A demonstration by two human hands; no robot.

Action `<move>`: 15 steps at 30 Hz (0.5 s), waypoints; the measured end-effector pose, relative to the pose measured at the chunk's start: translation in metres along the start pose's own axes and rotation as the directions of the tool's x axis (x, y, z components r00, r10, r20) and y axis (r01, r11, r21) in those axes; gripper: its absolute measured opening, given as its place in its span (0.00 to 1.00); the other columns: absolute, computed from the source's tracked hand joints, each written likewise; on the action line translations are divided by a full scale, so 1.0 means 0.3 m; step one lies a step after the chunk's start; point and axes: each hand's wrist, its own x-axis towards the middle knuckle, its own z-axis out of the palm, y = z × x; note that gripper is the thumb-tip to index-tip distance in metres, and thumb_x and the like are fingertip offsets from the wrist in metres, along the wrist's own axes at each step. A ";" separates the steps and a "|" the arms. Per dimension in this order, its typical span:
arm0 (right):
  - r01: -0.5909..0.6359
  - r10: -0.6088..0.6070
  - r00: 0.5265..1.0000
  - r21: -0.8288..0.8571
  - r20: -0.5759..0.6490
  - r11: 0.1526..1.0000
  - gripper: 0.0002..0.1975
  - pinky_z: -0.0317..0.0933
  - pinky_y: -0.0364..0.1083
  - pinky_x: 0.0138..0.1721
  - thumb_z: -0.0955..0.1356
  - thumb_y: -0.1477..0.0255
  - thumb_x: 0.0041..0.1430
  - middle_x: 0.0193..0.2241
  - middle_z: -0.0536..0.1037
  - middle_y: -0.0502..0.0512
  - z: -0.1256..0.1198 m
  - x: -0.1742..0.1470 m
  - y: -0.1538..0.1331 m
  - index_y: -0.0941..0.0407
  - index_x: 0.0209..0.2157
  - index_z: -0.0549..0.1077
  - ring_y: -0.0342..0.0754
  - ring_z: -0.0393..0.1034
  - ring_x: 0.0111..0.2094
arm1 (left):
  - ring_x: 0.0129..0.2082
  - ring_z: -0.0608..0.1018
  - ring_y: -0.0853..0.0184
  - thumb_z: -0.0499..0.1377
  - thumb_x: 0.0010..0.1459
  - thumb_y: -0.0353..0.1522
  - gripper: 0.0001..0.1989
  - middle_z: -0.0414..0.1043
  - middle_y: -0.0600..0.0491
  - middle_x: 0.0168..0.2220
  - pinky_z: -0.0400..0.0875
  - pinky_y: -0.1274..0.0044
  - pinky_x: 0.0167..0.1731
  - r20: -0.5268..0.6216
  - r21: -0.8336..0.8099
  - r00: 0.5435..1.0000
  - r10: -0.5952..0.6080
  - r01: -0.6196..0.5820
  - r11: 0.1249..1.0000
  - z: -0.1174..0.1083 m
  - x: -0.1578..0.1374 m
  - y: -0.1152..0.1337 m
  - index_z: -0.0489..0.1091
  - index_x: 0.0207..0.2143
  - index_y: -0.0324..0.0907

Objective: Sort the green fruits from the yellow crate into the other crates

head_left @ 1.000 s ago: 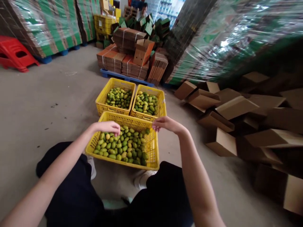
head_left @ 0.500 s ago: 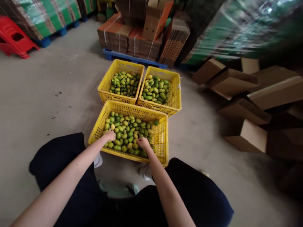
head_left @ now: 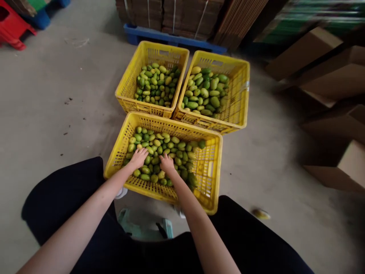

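A yellow plastic crate [head_left: 216, 163] stands on the floor before my knees. Small oval green and yellow fruits [head_left: 179, 154] lie loose in it, their exact kind unclear. My left hand [head_left: 138, 158] rests palm down on the fruits left of the middle, fingers spread and nothing seen in its grip. To its right, my right hand [head_left: 167, 163] reaches into the same fruits with its fingers apart, the tips touching them. The undersides of both hands are hidden.
Behind stand a left yellow crate [head_left: 122, 91] and a right one [head_left: 242, 102], both holding similar fruits. Beyond them is a blue pallet [head_left: 182, 35] with bundled cardboard. Open cardboard boxes [head_left: 342, 80] lie at right. A red stool [head_left: 14, 28] is far left.
The view has tilted down and come closer to the crates. My hands have drawn nearer each other, and their fingers have gone from curled to stretched out over the fruits.
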 end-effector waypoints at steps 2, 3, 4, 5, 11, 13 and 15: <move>-0.013 0.013 1.000 0.006 -0.016 1.000 0.24 0.55 0.58 0.55 0.61 0.79 0.58 0.60 0.61 0.71 -0.013 0.009 -0.001 0.57 0.58 0.65 0.63 0.58 0.59 | 0.63 0.60 0.55 0.51 0.56 0.23 0.27 0.59 0.41 0.64 0.52 0.63 0.61 -0.014 -0.002 0.998 -0.064 0.064 0.998 -0.015 0.019 -0.019 0.61 0.60 0.38; -0.018 0.018 1.000 0.016 -0.020 1.000 0.25 0.54 0.59 0.56 0.63 0.78 0.58 0.60 0.61 0.71 -0.019 0.011 -0.001 0.57 0.58 0.65 0.64 0.56 0.60 | 0.62 0.61 0.54 0.51 0.56 0.24 0.28 0.60 0.40 0.63 0.54 0.62 0.60 -0.013 -0.004 0.996 -0.091 0.091 0.996 -0.022 0.029 -0.029 0.60 0.60 0.38; -0.024 0.025 0.999 0.032 -0.021 0.999 0.26 0.53 0.60 0.56 0.64 0.77 0.57 0.60 0.61 0.71 -0.023 0.011 0.000 0.57 0.58 0.64 0.65 0.55 0.61 | 0.61 0.62 0.52 0.52 0.56 0.26 0.28 0.61 0.39 0.62 0.56 0.61 0.58 -0.009 -0.007 0.994 -0.111 0.111 0.994 -0.027 0.039 -0.037 0.60 0.60 0.37; -0.030 0.031 0.999 0.055 -0.018 0.998 0.27 0.53 0.60 0.57 0.66 0.77 0.56 0.60 0.61 0.71 -0.025 0.009 0.001 0.57 0.59 0.62 0.66 0.53 0.61 | 0.60 0.63 0.51 0.53 0.56 0.27 0.28 0.62 0.38 0.61 0.58 0.61 0.57 -0.004 -0.009 0.992 -0.124 0.124 0.992 -0.033 0.050 -0.045 0.60 0.60 0.37; -0.043 0.034 0.999 0.306 0.037 0.951 0.27 0.58 0.54 0.54 0.71 0.79 0.47 0.53 0.71 0.66 -0.055 -0.034 0.041 0.56 0.52 0.69 0.62 0.61 0.58 | 0.57 0.65 0.50 0.53 0.58 0.34 0.23 0.64 0.35 0.57 0.56 0.61 0.56 0.007 -0.014 0.998 -0.064 0.064 0.998 -0.051 0.095 -0.021 0.64 0.55 0.34; -0.058 0.031 0.997 0.414 0.072 0.908 0.20 0.63 0.51 0.48 0.73 0.78 0.43 0.43 0.77 0.60 -0.093 -0.058 0.081 0.55 0.41 0.74 0.60 0.68 0.51 | 0.56 0.65 0.51 0.52 0.59 0.33 0.21 0.65 0.36 0.56 0.56 0.62 0.56 0.024 -0.023 1.000 0.007 -0.007 1.000 -0.049 0.098 0.029 0.65 0.54 0.34; -0.077 0.028 0.994 0.525 0.101 0.848 0.12 0.66 0.47 0.40 0.74 0.79 0.39 0.30 0.78 0.53 -0.147 -0.089 0.128 0.53 0.29 0.74 0.54 0.73 0.41 | 0.56 0.65 0.53 0.52 0.60 0.32 0.20 0.65 0.39 0.56 0.57 0.64 0.56 0.054 -0.043 0.992 0.113 -0.111 0.993 -0.037 0.096 0.102 0.66 0.53 0.36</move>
